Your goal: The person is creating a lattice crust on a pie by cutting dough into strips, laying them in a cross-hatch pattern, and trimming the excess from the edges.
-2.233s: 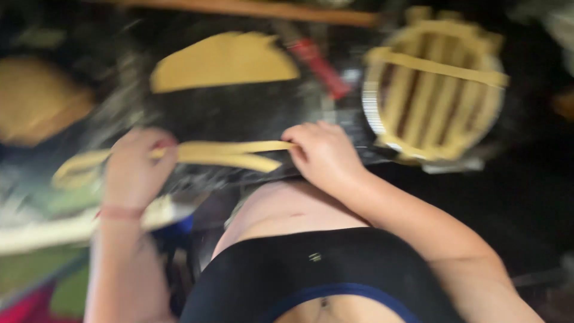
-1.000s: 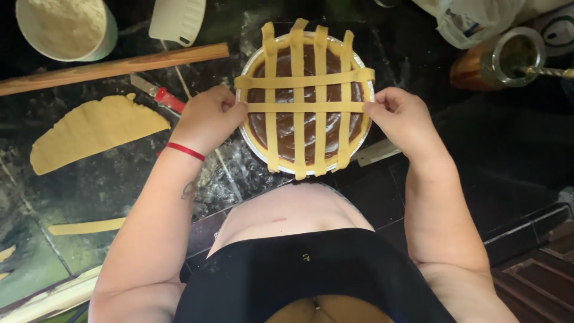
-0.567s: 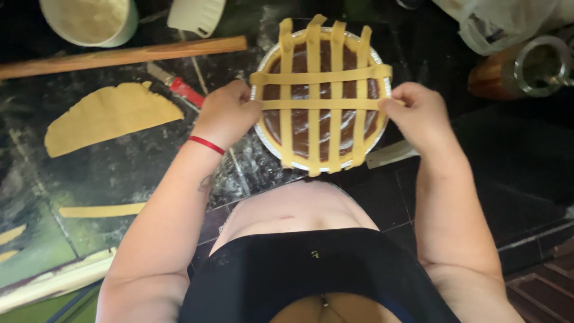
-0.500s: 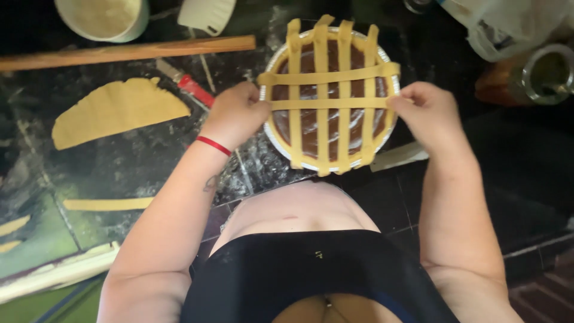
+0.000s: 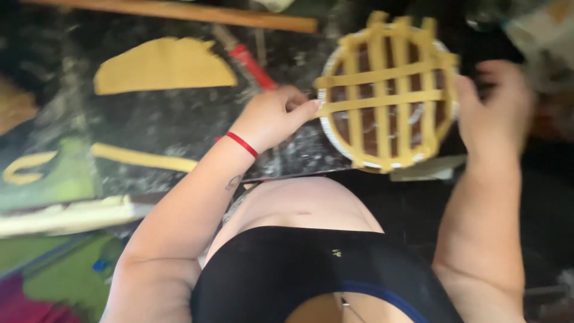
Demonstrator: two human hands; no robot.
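Two hands were seen at one pie (image 5: 387, 90): the left hand (image 5: 272, 116) was pressed with its fingertips on a strip's end at the rim, the right hand (image 5: 493, 107) was laid open against the far side; blurred, nothing gripped. Seven pale strips were counted, latticed over dark filling, on the floured counter (image 5: 149, 122). Beyond, one dough sheet (image 5: 161, 64), one rolling pin (image 5: 173, 12).
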